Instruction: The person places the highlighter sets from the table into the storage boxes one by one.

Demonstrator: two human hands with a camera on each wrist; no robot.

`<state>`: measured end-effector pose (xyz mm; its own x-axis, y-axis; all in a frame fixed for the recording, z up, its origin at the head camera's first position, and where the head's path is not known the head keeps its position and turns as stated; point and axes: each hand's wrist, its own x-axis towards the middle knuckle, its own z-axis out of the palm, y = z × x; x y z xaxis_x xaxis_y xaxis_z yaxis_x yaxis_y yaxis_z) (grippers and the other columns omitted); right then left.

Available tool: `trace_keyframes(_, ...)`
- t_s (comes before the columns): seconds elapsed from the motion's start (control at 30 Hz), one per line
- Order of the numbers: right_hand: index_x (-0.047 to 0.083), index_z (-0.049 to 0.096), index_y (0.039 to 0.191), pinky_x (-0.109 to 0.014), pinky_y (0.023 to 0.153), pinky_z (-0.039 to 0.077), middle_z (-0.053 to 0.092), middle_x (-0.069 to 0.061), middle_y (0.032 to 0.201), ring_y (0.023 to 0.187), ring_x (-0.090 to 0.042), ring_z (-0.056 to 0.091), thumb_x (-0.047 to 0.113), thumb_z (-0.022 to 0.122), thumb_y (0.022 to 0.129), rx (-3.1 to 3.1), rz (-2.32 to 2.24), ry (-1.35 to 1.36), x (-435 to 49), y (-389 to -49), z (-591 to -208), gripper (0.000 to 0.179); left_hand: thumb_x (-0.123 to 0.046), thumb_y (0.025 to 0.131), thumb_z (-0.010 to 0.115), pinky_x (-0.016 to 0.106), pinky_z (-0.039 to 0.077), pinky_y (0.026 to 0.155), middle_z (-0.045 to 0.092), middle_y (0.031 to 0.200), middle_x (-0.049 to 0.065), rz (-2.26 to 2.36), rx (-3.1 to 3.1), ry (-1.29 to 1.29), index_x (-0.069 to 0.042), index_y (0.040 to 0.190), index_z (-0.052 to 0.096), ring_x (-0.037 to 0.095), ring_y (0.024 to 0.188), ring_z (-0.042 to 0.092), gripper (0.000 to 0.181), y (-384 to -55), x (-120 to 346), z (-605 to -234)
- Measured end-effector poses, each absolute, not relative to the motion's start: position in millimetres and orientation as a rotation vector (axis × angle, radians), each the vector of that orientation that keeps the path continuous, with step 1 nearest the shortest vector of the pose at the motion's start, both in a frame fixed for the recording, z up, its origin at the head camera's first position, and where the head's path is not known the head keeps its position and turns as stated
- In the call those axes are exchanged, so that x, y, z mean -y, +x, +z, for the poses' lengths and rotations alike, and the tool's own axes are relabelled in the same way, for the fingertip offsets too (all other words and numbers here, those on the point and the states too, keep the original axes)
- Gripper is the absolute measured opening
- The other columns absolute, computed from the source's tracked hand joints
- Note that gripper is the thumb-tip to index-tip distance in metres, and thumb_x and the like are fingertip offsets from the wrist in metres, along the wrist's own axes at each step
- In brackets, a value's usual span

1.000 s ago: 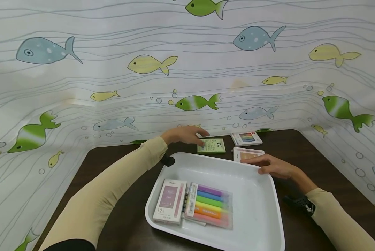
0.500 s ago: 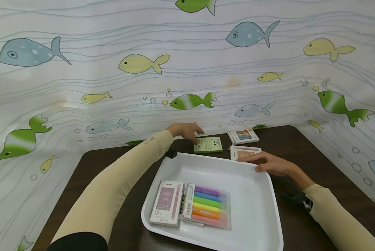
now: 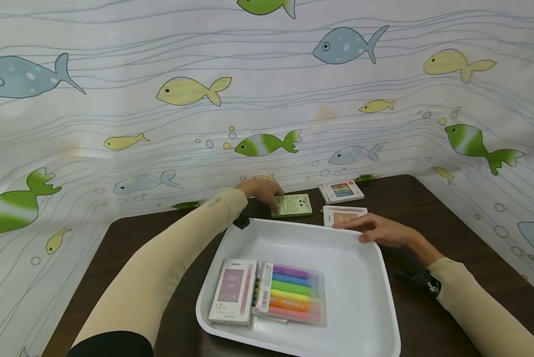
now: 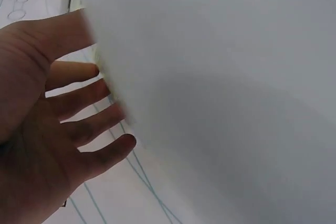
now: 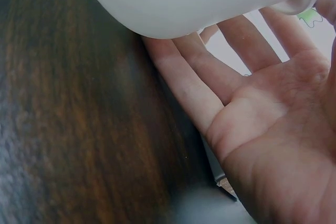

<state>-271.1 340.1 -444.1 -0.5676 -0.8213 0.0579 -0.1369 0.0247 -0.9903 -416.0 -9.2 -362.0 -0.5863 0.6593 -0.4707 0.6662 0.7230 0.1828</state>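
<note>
My left hand (image 3: 263,192) is at the left end of a flat green pack (image 3: 292,205) with a panda picture, at the table's back. In the left wrist view, my left fingers (image 4: 100,158) are loosely spread near its edge, partly hidden behind the white tray wall (image 4: 220,77). My right hand (image 3: 385,231) holds the far right rim of the white tray (image 3: 358,297), thumb over the rim and fingers along the outside. My right index finger overlaps a white box with an orange-brown panel (image 3: 344,214). Inside the tray lie a white-and-mauve box (image 3: 233,291) and a clear pack of rainbow-coloured markers (image 3: 294,293).
A white box with a rainbow picture (image 3: 341,191) lies at the back right of the dark wooden table (image 3: 128,258). Under the marker pack, another flat pack (image 3: 270,320) partly shows. A fish-patterned white sheet (image 3: 195,134) rises behind and beside the table.
My left fingers have come down and closed in on the green pack's left end. The right hand stays on the tray rim. The whole head view has shifted slightly.
</note>
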Motion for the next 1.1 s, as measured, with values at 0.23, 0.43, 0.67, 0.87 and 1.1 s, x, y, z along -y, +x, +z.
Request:
trace_keyframes(0.23,-0.002,0.049,0.148,-0.060,0.091,0.051,0.045,-0.010,0.155,0.125,-0.041,0.056,0.001,0.053,0.098,-1.775,-1.592,-0.983,-340,-272,-445,0.051,-0.036,0.087,0.083,0.038,0.036,0.110,0.049,0.148,0.009,-0.040,-2.488,0.998,-0.004,0.149,0.051,0.024,0.133,0.045,0.077,-411,6,-367)
trace_keyframes(0.43,0.000,0.048,0.150,-0.059,0.093,0.050,0.045,-0.012,0.155,0.125,-0.042,0.056,0.000,0.052,0.098,-1.763,-1.582,-0.957,-341,-273,-445,0.052,-0.031,0.082,0.087,0.040,0.038,0.107,0.050,0.145,0.010,0.075,-2.503,0.992,-0.007,0.148,0.053,0.023,0.128,0.044,0.078,-409,9,-367)
trace_keyframes(0.67,-0.002,0.045,0.151,-0.062,0.092,0.049,0.047,-0.020,0.152,0.126,-0.045,0.055,0.000,0.052,0.099,-1.704,-1.585,-0.964,-335,-275,-440,0.052,-0.005,0.085,0.080,0.037,0.050,0.094,0.058,0.137,0.019,0.513,-2.449,0.930,-0.006,0.142,0.059,0.026,0.116,0.060,0.060,-407,23,-362)
trace_keyframes(0.87,0.001,0.047,0.151,-0.062,0.091,0.050,0.048,-0.020,0.150,0.124,-0.044,0.056,-0.001,0.052,0.100,-1.704,-1.595,-0.955,-336,-272,-439,0.052,0.009,0.087,0.070,0.037,0.058,0.084,0.063,0.126,0.018,0.807,-2.272,0.860,0.002,0.132,0.065,0.024,0.102,0.067,0.045,-404,25,-355)
trace_keyframes(1.1,0.000,0.047,0.151,-0.061,0.091,0.050,0.049,-0.018,0.150,0.125,-0.043,0.056,0.002,0.054,0.100,-1.714,-1.605,-0.952,-340,-269,-441,0.051,0.009,0.091,0.068,0.043,0.057,0.087,0.065,0.122,0.014,0.865,-2.172,0.845,0.002,0.132,0.063,0.025,0.104,0.066,0.042,-399,24,-349)
